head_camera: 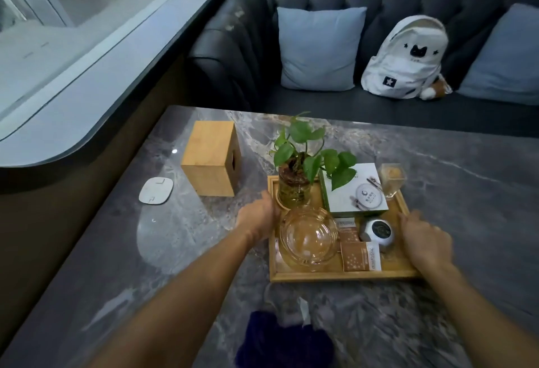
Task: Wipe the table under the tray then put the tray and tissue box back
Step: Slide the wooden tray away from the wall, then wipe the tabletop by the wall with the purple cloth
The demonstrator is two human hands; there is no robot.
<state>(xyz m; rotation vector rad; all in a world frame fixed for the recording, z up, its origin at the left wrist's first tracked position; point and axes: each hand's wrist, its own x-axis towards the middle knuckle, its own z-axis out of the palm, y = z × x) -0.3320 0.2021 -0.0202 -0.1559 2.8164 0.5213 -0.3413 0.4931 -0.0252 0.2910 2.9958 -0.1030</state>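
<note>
Hands framed a rectangular wooden tray (335, 275) on the grey marbled table (437, 163): left hand (258, 217) at its nine o'clock edge, right hand (423, 239) at three o'clock, fingers curled over the rims; grip blurred, uncertain. A wooden tissue box (211, 159) stood at ten o'clock, a dark blue cloth (280, 341) at six.

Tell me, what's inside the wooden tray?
Inside the wooden tray: a plant in a glass jar, a glass bowl, a green-and-white box, packets, a small round tin. The table underneath is hidden.
</note>
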